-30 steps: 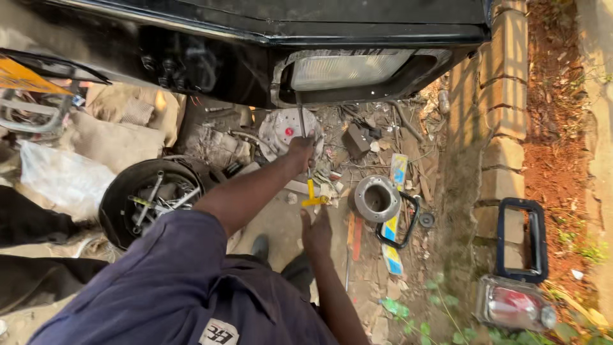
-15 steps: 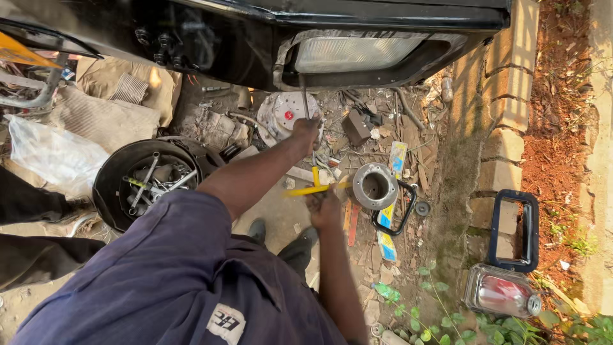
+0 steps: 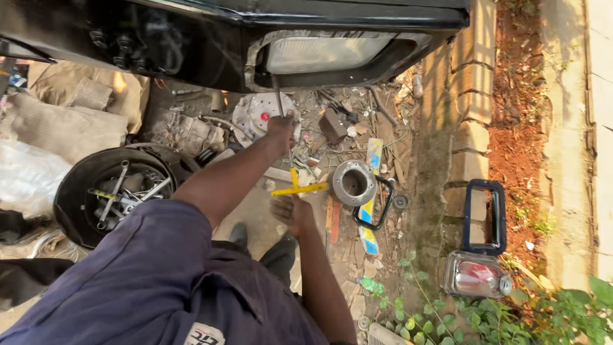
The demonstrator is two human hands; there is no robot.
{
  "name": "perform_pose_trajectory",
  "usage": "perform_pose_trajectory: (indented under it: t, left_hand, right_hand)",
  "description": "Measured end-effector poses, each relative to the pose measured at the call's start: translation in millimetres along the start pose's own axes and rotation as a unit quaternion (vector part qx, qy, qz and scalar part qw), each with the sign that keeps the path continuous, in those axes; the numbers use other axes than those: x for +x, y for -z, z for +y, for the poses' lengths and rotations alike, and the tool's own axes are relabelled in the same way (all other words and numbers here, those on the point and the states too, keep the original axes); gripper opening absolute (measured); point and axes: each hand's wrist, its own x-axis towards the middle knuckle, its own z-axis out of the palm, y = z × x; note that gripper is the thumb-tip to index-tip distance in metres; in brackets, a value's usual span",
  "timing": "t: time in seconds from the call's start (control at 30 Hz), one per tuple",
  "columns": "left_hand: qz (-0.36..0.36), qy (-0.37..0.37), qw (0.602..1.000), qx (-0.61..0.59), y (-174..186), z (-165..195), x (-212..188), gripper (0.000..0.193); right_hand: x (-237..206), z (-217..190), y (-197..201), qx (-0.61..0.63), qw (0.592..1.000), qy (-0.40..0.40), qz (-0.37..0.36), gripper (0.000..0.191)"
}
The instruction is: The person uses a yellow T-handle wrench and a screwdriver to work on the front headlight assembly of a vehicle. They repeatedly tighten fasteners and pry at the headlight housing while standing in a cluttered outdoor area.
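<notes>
My left hand point(image 3: 281, 126) is stretched forward and shut around the thin metal shaft of a long T-handle wrench point(image 3: 300, 188). The shaft runs up toward the headlamp opening point(image 3: 325, 54) of a black vehicle body. The wrench's yellow crossbar lies roughly level just below my left hand. Right beneath that crossbar is my right hand point(image 3: 290, 212), fingers spread; whether they touch it I cannot tell. Both arms come out of a blue work shirt.
A black tyre point(image 3: 83, 179) holding several spanners lies at the left. A metal ring-shaped part point(image 3: 354, 183) sits right of the wrench, with a round hub part point(image 3: 252, 115) behind it. By the brick kerb point(image 3: 469, 134) lie a black frame point(image 3: 485, 217) and a lamp unit point(image 3: 476, 275). Scrap litters the ground.
The yellow crossbar has swung from nearly upright to lying across. My right hand has slipped to just below it. My left hand stays on the shaft.
</notes>
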Motion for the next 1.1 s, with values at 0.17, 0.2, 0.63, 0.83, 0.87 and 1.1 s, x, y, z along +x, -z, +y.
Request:
perform_pose_trajectory:
  t: [0.17, 0.2, 0.63, 0.83, 0.87, 1.1]
  left_hand:
    - [0.02, 0.013, 0.999, -0.029, -1, 1, 3, 0.029]
    - [-0.014, -0.011, 0.999, -0.048, 1, -6, 1, 0.03]
    - [-0.03, 0.05, 0.998, 0.024, 7, -78, -21, 0.052]
    - [0.025, -0.008, 0.998, 0.056, -4, -75, -28, 0.047]
    - [0.064, -0.034, 0.994, 0.082, -6, -74, -29, 0.047]
    - [0.065, 0.01, 0.996, 0.06, -12, -74, -30, 0.051]
  right_hand:
    - [-9, -3, -4, -0.182, 0.92, 0.342, 0.064, 0.036]
    - [-9, -8, -2, -0.053, 0.967, 0.245, 0.035, 0.039]
    - [-24, -9, 8, -0.573, 0.741, 0.292, 0.196, 0.035]
    - [-16, -18, 7, -0.016, 0.996, 0.085, 0.038, 0.037]
    - [-17, -16, 7, -0.057, 0.993, 0.097, 0.045, 0.036]
    - [-13, -15, 0, 0.0, 0.982, 0.181, 0.052, 0.028]
